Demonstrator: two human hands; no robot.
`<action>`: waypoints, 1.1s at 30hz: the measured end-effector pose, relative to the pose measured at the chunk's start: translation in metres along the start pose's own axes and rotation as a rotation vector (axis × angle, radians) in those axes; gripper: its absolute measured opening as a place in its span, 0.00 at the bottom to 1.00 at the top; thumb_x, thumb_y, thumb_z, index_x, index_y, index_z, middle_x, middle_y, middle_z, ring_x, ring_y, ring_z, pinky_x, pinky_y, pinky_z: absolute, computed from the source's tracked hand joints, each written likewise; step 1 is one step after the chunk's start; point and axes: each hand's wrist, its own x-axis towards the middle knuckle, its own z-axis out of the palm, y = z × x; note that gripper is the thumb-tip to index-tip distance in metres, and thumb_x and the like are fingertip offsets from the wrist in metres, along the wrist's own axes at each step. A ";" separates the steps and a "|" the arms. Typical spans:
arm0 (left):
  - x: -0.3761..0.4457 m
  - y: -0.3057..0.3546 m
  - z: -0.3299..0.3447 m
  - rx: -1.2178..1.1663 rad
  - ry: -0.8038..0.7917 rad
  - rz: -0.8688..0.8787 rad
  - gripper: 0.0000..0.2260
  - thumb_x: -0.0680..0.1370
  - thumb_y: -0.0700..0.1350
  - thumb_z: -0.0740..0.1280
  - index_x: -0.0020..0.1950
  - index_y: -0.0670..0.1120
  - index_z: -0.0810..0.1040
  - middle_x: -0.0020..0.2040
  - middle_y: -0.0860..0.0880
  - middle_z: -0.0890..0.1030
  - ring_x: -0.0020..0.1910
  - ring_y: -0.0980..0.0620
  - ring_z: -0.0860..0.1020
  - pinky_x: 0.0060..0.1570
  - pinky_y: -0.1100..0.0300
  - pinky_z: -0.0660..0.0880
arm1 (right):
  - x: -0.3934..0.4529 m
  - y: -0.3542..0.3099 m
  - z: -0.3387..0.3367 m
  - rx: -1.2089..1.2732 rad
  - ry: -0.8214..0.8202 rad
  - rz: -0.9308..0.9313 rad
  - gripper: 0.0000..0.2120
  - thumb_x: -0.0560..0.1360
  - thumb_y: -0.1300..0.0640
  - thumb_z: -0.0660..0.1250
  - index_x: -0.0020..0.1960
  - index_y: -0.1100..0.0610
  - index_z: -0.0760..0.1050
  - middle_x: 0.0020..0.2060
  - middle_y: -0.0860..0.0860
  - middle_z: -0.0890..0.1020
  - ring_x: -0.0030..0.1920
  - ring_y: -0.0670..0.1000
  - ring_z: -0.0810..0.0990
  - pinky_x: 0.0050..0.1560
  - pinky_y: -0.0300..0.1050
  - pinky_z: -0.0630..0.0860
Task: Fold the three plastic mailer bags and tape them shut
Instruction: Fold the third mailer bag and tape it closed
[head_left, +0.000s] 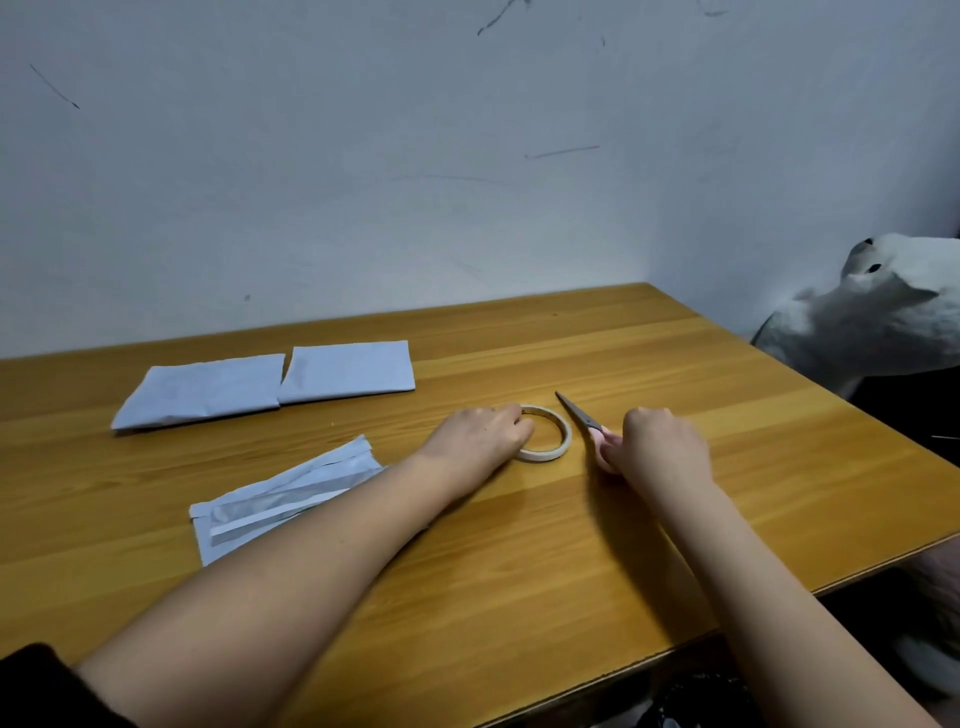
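At mid-tabletop (675, 364), the left hand (475, 434) grips the tape roll (550, 447) with curled fingers, and the right hand (657, 441) closes on the pink scissors (579, 415) handle. Judged progress: two folded mailer bags (270, 382) lie side by side at far left; whether they are taped cannot be told. The third mailer bag (270, 499) lies partly under the left forearm, adhesive strip exposed, untaped. A white plush toy (883, 306) sits off the right edge, clear of the work.

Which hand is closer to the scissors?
The right hand. It sits on the pink handles of the scissors, fingers curled round them. The left hand is across from them, gripping the tape roll on the table.
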 end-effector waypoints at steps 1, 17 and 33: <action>0.000 0.000 0.000 -0.001 -0.005 -0.009 0.09 0.79 0.34 0.56 0.59 0.42 0.68 0.57 0.42 0.71 0.50 0.42 0.76 0.37 0.54 0.64 | 0.000 -0.001 -0.001 -0.009 -0.002 -0.011 0.17 0.79 0.45 0.59 0.50 0.59 0.75 0.46 0.55 0.79 0.50 0.58 0.79 0.40 0.45 0.71; -0.014 -0.008 0.016 -0.150 0.063 -0.131 0.09 0.81 0.41 0.57 0.57 0.44 0.74 0.56 0.45 0.75 0.51 0.43 0.76 0.39 0.54 0.70 | -0.015 -0.009 -0.002 -0.100 0.122 -0.089 0.15 0.79 0.46 0.60 0.51 0.58 0.75 0.46 0.54 0.79 0.50 0.59 0.80 0.39 0.45 0.68; -0.149 -0.080 0.004 -0.620 0.060 -0.586 0.06 0.75 0.47 0.66 0.51 0.53 0.79 0.51 0.55 0.77 0.53 0.54 0.76 0.52 0.57 0.72 | -0.029 -0.143 0.029 0.480 -0.130 -0.702 0.06 0.67 0.54 0.72 0.40 0.45 0.77 0.39 0.42 0.76 0.46 0.47 0.76 0.47 0.45 0.75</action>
